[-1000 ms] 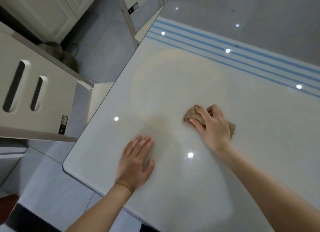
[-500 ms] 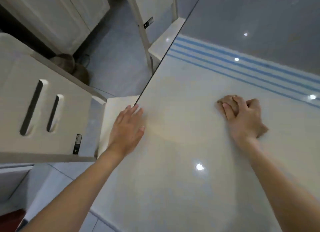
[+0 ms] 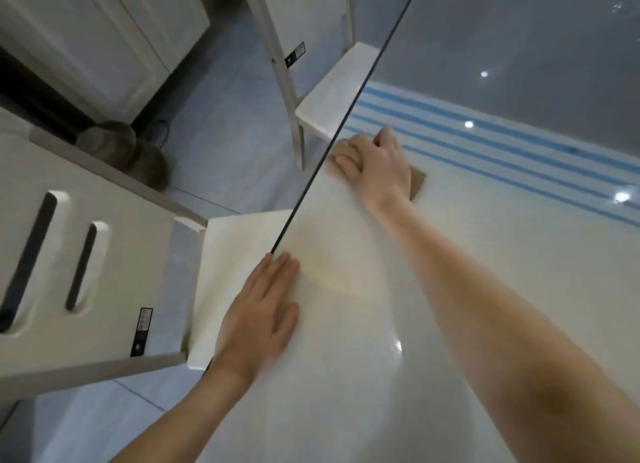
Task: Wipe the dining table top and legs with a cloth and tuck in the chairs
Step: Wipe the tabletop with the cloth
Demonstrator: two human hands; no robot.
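The glossy white table top [image 3: 398,324] fills the right half of the view, with blue stripes across its far part. My right hand [image 3: 377,166] presses a brown cloth [image 3: 417,184] flat on the top, right at the left edge. Most of the cloth is hidden under the fingers. My left hand [image 3: 258,319] lies flat with fingers apart on the same edge, nearer to me, holding nothing. A white chair [image 3: 69,255] with two slots in its back stands at the left, its seat partly under the table. A second white chair [image 3: 329,88] stands farther along that side.
White cabinet doors [image 3: 97,37] run along the upper left. Two round dark objects [image 3: 124,153] and a cord lie on the grey tiled floor [image 3: 221,116] in front of them. Ceiling lights reflect as bright spots on the table.
My right hand has slid the cloth left across the top to the table's left edge. My left hand has stayed flat on that edge; the view has shifted farther along the table.
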